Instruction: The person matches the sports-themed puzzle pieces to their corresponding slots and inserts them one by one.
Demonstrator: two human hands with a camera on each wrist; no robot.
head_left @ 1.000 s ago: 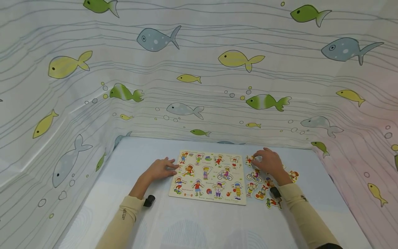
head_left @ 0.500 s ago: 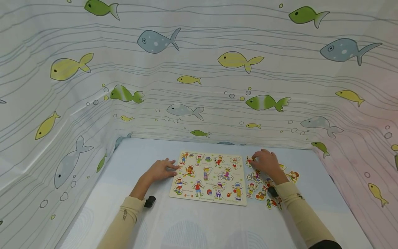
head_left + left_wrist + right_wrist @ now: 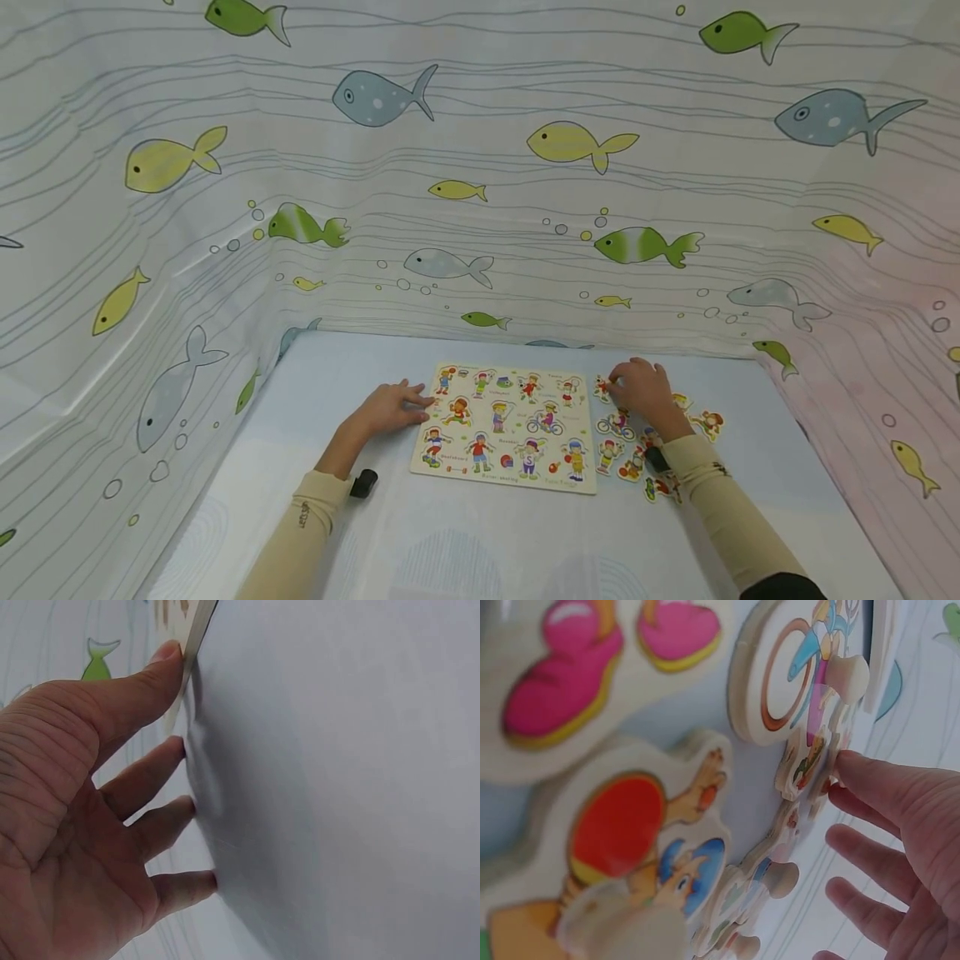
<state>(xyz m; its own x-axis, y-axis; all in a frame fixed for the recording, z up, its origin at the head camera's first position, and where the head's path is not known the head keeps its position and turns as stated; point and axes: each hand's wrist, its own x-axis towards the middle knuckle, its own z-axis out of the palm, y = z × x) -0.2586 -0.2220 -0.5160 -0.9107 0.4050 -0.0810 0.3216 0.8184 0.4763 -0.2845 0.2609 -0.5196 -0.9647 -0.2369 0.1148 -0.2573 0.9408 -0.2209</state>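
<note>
Fingers (image 3: pixel 870 780) of the right hand (image 3: pixel 639 390) pinched a puzzle piece (image 3: pixel 602 387), light, stiff wood best lifted by its knob, while the flat left hand (image 3: pixel 390 407) steadied the board (image 3: pixel 504 482).

Fish-print curtain (image 3: pixel 480 167) walls, pale blue tabletop (image 3: pixel 480 542)
</note>
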